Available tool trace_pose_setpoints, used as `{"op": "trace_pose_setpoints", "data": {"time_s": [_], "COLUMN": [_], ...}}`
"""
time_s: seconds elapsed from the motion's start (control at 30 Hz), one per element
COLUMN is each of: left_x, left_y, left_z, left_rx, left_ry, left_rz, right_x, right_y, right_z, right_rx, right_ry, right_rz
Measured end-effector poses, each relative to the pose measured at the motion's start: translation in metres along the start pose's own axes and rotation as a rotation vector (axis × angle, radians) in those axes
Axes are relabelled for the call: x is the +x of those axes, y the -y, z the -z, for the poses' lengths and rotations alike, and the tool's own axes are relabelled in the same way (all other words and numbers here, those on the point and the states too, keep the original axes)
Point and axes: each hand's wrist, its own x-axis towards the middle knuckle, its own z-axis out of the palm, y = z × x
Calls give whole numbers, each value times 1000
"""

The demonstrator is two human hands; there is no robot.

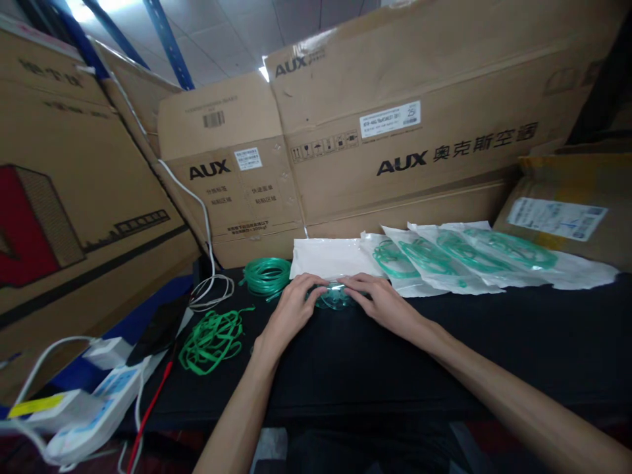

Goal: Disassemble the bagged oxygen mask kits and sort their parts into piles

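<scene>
My left hand (291, 309) and my right hand (380, 303) rest on the black table (444, 355), both with fingers curled round a clear greenish plastic mask (334, 296) between them. Just beyond the mask lies an empty white pouch (330, 258). A coil of green tubing (267, 275) sits left of my left hand. A loose heap of green elastic straps (212, 339) lies nearer on the left.
Several sealed pouches with green tubing (444, 260) fan out to the right. AUX cardboard boxes (395, 131) wall in the back and left. A white power strip (93, 408), white cables (210, 289) and a red wire (153, 401) lie at the left edge.
</scene>
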Motion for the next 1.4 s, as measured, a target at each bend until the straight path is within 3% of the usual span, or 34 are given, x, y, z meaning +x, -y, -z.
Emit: {"op": "trace_pose_setpoints", "data": {"time_s": [0.3,0.63,0.73,0.87,0.93,1.0,1.07,1.2,1.4], "left_x": [1,3,4,5,5,6,5,4,2], "left_y": [9,10,6,1,0,-1,0,1,5], "left_z": [-5,-9,-8,-5,-4,-5,-5,-6,-6], "left_rx": [88,129,146,170,172,160,148,151,147], "left_ry": [-27,-49,-83,-186,-218,-220,-211,-202,-204], "left_rz": [-43,-82,-82,-65,-65,-72,-82,-92,-105], "right_x": [0,-3,-4,-14,-23,-33,-43,-58,-61], "right_y": [-2,14,21,1,-22,-48,-74,-109,-128], "right_z": [-9,4,30,98,137,171,196,215,207], "right_rx": [-145,-120,-117,-386,-633,-932,-1009,-1096,-1156], "right_ry": [-62,-184,-305,-399,-343,-193,-106,13,69], "right_rz": [-22,78,84,7,-116,-285,-366,-508,-668]}}
